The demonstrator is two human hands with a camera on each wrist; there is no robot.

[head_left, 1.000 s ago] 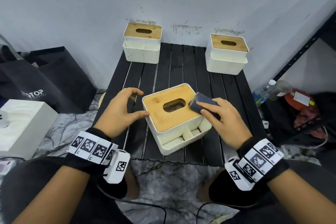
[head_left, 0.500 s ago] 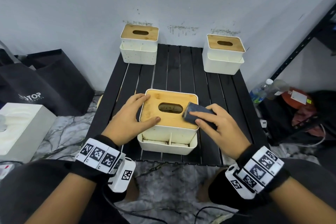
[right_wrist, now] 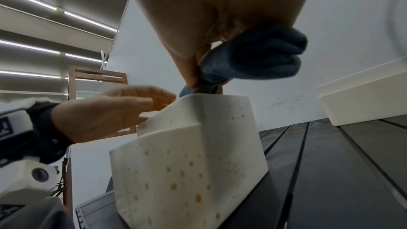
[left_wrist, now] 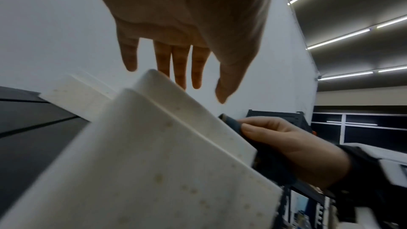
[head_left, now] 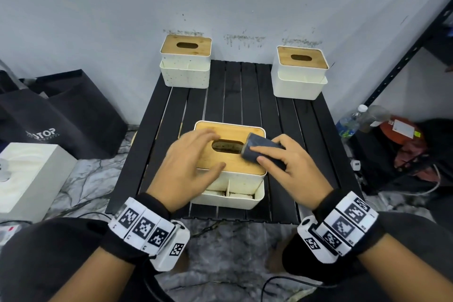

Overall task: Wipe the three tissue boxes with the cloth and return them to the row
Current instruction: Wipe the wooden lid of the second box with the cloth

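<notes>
The near tissue box (head_left: 232, 163), white with a wooden lid and a slot, stands at the front of the black slatted table (head_left: 245, 95). My left hand (head_left: 196, 154) lies over the left part of its lid with straight fingers. My right hand (head_left: 267, 157) pinches a folded dark blue cloth (head_left: 255, 144) and presses it on the lid beside the slot. Two more boxes stand by the wall, one back left (head_left: 185, 64) and one back right (head_left: 300, 71). In the wrist views the near box's (right_wrist: 187, 163) white sides show small brown spots, and the cloth (right_wrist: 253, 58) bulges under my right palm.
A black bag (head_left: 61, 115) and a white box (head_left: 29, 176) sit on the floor to the left. On the right, a plastic bottle (head_left: 350, 122) and red things lie by a black shelf frame (head_left: 404, 56). The wall stands right behind the back boxes.
The near box has turned from skewed to square with the table edge. My left hand has moved from its left side onto the lid. The cloth has slid left toward the slot.
</notes>
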